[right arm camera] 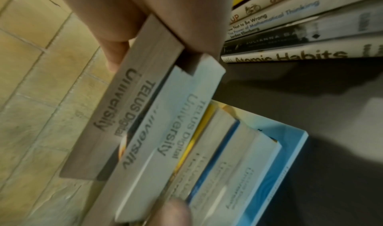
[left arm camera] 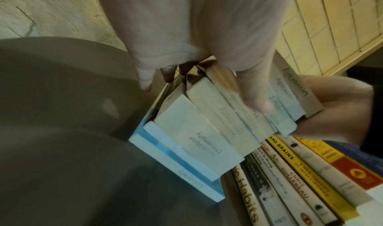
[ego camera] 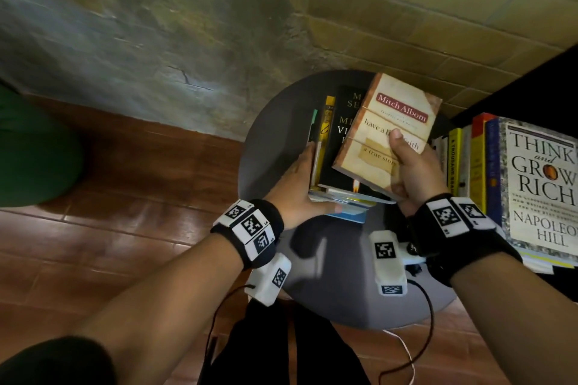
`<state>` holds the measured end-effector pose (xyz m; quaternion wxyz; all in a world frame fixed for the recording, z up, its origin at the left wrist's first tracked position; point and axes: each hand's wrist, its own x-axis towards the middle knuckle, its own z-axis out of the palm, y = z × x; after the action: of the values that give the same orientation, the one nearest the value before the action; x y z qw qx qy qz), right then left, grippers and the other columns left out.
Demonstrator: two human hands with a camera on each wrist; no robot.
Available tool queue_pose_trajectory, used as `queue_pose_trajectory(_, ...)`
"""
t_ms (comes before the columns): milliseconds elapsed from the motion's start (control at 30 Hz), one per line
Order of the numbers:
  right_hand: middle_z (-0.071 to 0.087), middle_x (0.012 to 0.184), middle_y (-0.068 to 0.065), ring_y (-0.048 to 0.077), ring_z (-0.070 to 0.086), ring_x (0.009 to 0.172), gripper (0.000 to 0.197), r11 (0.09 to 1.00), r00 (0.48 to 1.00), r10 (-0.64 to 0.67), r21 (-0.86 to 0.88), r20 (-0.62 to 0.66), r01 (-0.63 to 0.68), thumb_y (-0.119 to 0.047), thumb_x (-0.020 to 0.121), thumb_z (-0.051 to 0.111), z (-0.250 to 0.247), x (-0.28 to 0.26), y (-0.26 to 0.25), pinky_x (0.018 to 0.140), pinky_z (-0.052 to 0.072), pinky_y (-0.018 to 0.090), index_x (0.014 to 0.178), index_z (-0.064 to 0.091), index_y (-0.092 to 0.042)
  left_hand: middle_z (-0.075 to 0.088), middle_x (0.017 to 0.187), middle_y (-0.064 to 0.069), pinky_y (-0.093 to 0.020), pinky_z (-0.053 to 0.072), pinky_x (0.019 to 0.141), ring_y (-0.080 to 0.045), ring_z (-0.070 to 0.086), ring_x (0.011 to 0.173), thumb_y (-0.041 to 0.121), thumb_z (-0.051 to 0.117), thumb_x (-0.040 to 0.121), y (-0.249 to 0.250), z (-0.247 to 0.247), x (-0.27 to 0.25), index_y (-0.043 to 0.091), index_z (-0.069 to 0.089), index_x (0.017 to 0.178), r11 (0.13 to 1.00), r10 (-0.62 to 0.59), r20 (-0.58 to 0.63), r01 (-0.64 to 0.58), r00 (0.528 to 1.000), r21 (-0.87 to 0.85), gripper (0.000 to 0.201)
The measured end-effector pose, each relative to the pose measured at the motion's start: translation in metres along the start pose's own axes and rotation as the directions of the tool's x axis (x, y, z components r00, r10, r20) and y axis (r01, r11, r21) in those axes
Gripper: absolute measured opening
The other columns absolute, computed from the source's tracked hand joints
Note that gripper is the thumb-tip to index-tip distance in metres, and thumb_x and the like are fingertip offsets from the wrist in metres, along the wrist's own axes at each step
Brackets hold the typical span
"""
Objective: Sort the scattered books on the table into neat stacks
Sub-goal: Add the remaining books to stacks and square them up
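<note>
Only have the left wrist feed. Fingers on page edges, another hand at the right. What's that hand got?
Observer: The right hand grips a tan paperback, Mitch Albom's "have a little faith", thumb on the cover.
Operator: Already down on the pile?
Observer: Not flat. It is tilted over the stack, far end raised; I cannot tell whether the near end touches.
Operator: What's under it?
Observer: A black-covered book tops the stack, and the left hand lies flat against the stack's left side.
</note>
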<state>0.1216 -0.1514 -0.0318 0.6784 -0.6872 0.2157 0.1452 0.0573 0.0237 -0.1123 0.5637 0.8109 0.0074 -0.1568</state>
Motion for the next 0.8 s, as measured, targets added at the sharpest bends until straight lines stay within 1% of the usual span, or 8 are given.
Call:
queue_pose_trajectory(67,0.072,0.108,0.005,0.019,0.073,0.089,0.041,1.0,1.0,0.007,-0.027,-0.007,-0.008,-0.033,0.092,0.06,0.002,0.001,0.002,0.06,0.059,0.032,0.129,0.051,-0.017,0.034,0.153,0.008,-0.047,0.032,0.116,-0.011,0.031,0.142,0.049,0.082,0.064,0.007,-0.001,-0.001,0.035,0.01,0.15,0.999,0.008,-0.016,-0.009,1.0,-0.041,0.114)
queue_pose_trajectory(200,0.073,0.107,0.005,0.02,0.073,0.091,0.041,0.998,1.0,-0.004,-0.057,-0.009,0.003,-0.031,0.091,0.062,0.002,0.001,-0.001,0.068,0.061,0.036,0.128,0.052,-0.015,0.018,0.161,0.003,-0.047,0.022,0.12,-0.014,0.017,0.148,0.04,0.079,0.074,0.017,-0.004,-0.002,0.031,0.002,0.152,1.0,0.016,-0.041,-0.015,0.999,0.008,0.11)
queue_pose_trajectory(267,0.073,0.106,0.004,0.019,0.073,0.09,0.04,0.995,0.999,-0.029,-0.092,-0.021,0.027,-0.031,0.091,0.062,-0.002,0.001,-0.007,0.06,0.06,0.03,0.127,0.054,-0.015,0.006,0.163,0.004,-0.047,0.018,0.121,-0.015,0.007,0.15,0.041,0.077,0.076,0.019,-0.006,-0.003,0.027,-0.002,0.154,0.998,0.001,-0.037,0.002,0.999,0.063,0.112)
queue_pose_trajectory(367,0.072,0.109,0.006,0.021,0.071,0.09,0.038,0.991,0.999,-0.043,-0.127,0.006,0.043,-0.03,0.093,0.06,-0.01,0.003,-0.016,0.047,0.053,0.021,0.127,0.055,-0.013,-0.002,0.164,0.006,-0.046,0.014,0.122,-0.015,0.001,0.15,0.04,0.073,0.08,0.019,-0.006,-0.006,0.025,-0.005,0.155,0.994,0.005,-0.028,-0.002,1.0,0.106,0.108)
queue_pose_trajectory(500,0.07,0.112,0.009,0.019,0.071,0.09,0.037,0.984,0.993,0.025,-0.176,0.117,-0.004,-0.026,0.095,0.056,-0.01,0.005,-0.018,0.061,0.06,0.03,0.129,0.053,-0.012,-0.009,0.163,0.005,-0.044,0.009,0.123,-0.014,-0.007,0.15,0.04,0.066,0.087,0.022,-0.006,-0.01,0.023,-0.009,0.154,0.985,0.017,-0.014,-0.015,1.0,0.169,0.102)
queue_pose_trajectory(600,0.07,0.112,0.009,0.02,0.071,0.092,0.039,0.992,0.992,0.065,-0.119,0.112,-0.052,-0.026,0.095,0.056,-0.007,0.005,-0.013,0.06,0.06,0.032,0.13,0.05,-0.013,-0.016,0.162,0.005,-0.043,0.005,0.123,-0.014,-0.014,0.149,0.04,0.059,0.092,0.026,-0.005,-0.012,0.021,-0.014,0.152,0.96,0.019,0.011,-0.021,1.0,0.279,0.096)
queue_pose_trajectory(700,0.071,0.108,0.007,0.018,0.072,0.087,0.039,0.995,0.996,0.054,-0.086,0.068,-0.048,-0.027,0.094,0.058,-0.009,0.004,-0.008,0.057,0.059,0.03,0.129,0.051,-0.012,-0.018,0.161,0.007,-0.045,0.005,0.123,-0.013,-0.017,0.148,0.038,0.055,0.094,0.032,-0.006,-0.013,0.022,-0.015,0.151,0.931,0.042,0.016,-0.045,0.999,0.362,0.092)
queue_pose_trajectory(800,0.072,0.109,0.007,0.016,0.073,0.087,0.04,0.995,0.999,0.024,-0.101,0.041,-0.02,-0.027,0.093,0.06,-0.013,0.007,-0.007,0.059,0.059,0.028,0.129,0.053,-0.011,-0.012,0.163,0.005,-0.039,0.005,0.123,-0.011,-0.013,0.148,0.034,0.064,0.089,0.036,-0.007,-0.012,0.021,-0.016,0.152,0.969,0.024,-0.002,-0.023,1.0,0.248,0.102)
